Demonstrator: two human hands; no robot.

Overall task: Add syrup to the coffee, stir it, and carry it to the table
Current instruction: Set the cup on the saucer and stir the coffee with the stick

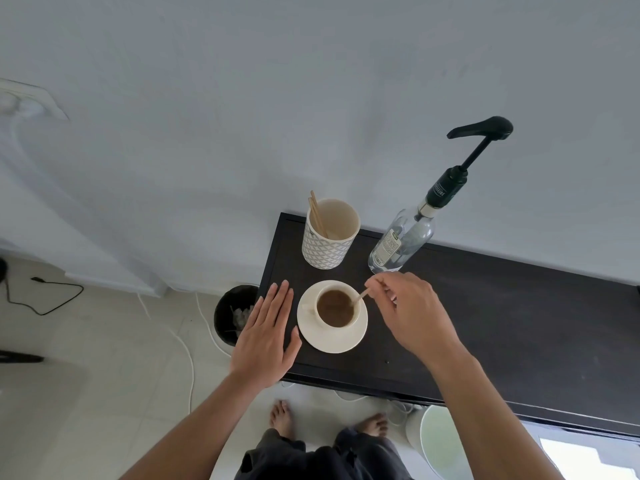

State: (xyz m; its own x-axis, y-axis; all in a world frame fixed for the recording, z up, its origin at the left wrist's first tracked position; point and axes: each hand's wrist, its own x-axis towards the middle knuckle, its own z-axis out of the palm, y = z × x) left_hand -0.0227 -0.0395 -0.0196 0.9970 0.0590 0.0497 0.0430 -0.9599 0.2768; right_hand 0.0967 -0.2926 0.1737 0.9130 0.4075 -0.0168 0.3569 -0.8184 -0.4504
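- The coffee cup (335,309) stands on a saucer (331,341) at the frame centre, on the dark table (502,323).
- The right hand (408,310) pinches a wooden stirrer (360,296) dipped in the coffee.
- The left hand (268,336) lies flat and open, just beside the saucer.
- The syrup bottle (403,242), upper right, has a pump collar with white writing, too blurred to read surely.

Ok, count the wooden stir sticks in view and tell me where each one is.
3 that I can make out: one in the right hand, dipped in the coffee cup, and two leaning in the patterned holder. More may be hidden inside it.
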